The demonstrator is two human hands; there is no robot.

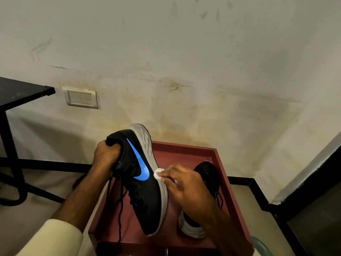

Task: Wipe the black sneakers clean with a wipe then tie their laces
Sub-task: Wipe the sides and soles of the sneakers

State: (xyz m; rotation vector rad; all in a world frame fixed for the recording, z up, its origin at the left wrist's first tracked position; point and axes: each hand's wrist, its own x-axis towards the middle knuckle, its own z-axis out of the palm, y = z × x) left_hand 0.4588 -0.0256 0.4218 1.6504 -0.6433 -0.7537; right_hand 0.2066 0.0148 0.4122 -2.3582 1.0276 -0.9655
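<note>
Holding one black sneaker point(145, 191) aloft over the left half of the red tray point(184, 146), turned on its side with the blue swoosh up and the grey midsole point(143, 139) facing right, probably for laying the sole's edge open to the cleaning hand. Gripping it at the heel collar with the left hand point(105, 156), fingers point(102, 145) curling round the rim, seemingly for steadying it against pressure from the other side. Pinching a small balled white wipe point(158, 174) between the fingers point(167, 174) of the right hand point(186, 189) and pressing it onto the midsole about midway along, just beside the swoosh. Letting the untied laces point(120, 211) dangle toward the tray's near-left corner, a sign of tying not yet begun. Leaving the second sneaker point(209, 174) lying along the tray's right edge, partly hidden behind the right wrist, likely awaiting its turn. Further out, standing against the stained wall: a black table point(20, 89) at left, with a switch plate point(82, 97) just beside it.
</note>
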